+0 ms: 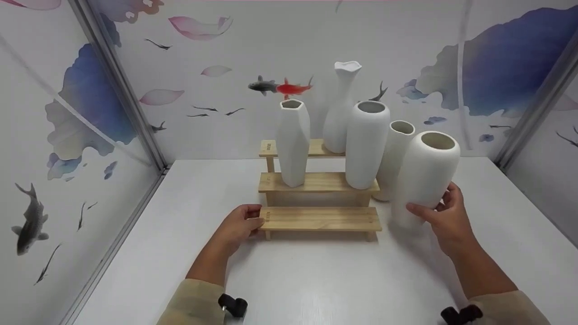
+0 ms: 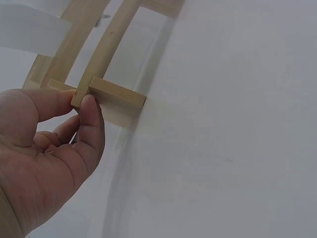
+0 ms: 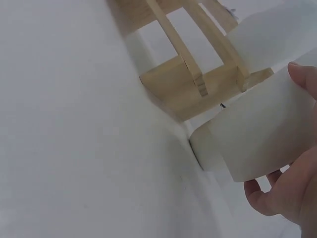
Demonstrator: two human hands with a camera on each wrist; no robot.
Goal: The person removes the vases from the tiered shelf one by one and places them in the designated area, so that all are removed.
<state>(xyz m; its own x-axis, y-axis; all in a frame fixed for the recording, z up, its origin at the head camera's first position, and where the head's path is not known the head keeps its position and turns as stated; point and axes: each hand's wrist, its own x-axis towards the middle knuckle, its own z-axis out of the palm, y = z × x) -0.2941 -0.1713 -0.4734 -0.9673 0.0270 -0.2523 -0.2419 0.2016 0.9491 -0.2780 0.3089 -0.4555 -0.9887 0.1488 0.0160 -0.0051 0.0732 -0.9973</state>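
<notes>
A three-tier wooden stand point(image 1: 320, 219) is on the white table. With thumb and fingers, my left hand point(image 1: 237, 228) pinches the left end of its lowest step; the left wrist view shows the same pinch on the step's edge point(image 2: 89, 84). Right of the stand, my right hand point(image 1: 449, 221) grips a smooth, wide-mouthed white vase point(image 1: 424, 176) low on its side. In the right wrist view the thumb and fingers hold this vase point(image 3: 270, 131) near its base. Another white vase point(image 1: 393, 158) stands behind it, partly covered.
On the middle step stand a faceted white vase point(image 1: 293, 144) and a smooth round-shouldered one point(image 1: 368, 144). The top step bears a tall vase with a ruffled mouth point(image 1: 342, 108). Printed panels point(image 1: 216, 131) enclose the white table point(image 1: 307, 275) at the back and sides.
</notes>
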